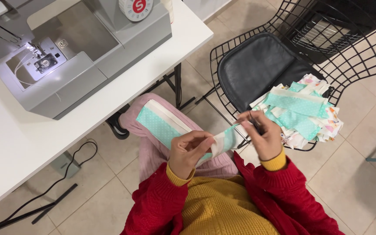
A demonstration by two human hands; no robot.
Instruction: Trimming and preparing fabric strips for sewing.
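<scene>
In the head view, the left hand and the right hand each pinch one end of a teal and white strip, which is held in the air above the lap, and the right hand also holds a small dark tool. A second strip lies on the pink knee. More strips are in a pile on the wire chair to the right, and a sewing machine stands on the white surface.

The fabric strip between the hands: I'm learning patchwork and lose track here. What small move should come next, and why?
Probably close the right hand and its small dark tool on the spot where the teal-and-white fabric strip is pinched. The left hand holds the strip taut between both hands, and the tool's tip sits right at the strip's end. What the tool is, I cannot tell.
</scene>
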